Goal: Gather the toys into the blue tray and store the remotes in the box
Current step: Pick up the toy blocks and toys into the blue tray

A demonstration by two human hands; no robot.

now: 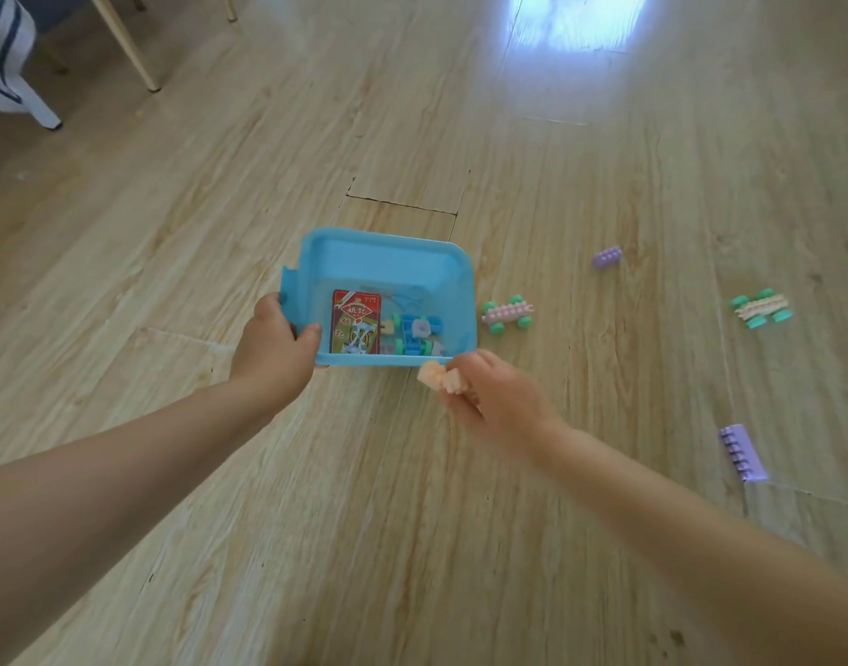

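Observation:
The blue tray point(388, 254) is over the wooden floor, and my left hand point(273, 350) grips its near-left corner. Inside lie a red card pack point(356, 322) and a blue-and-green block toy point(414, 331). My right hand point(496, 401) pinches a small orange block point(434, 374) just in front of the tray's near-right edge. To the right of the tray stands a pink block car with green wheels point(507, 314). Farther right are a purple brick point(607, 257), a second wheeled block car point(762, 308) and a purple studded plate point(743, 451). No remotes or box show.
A thin wooden furniture leg point(124, 40) and a white leg under striped fabric point(42, 110) stand at the far left. A bright light patch point(575, 21) glares on the floor at the top. A raised, cracked floorboard point(405, 194) lies just behind the tray.

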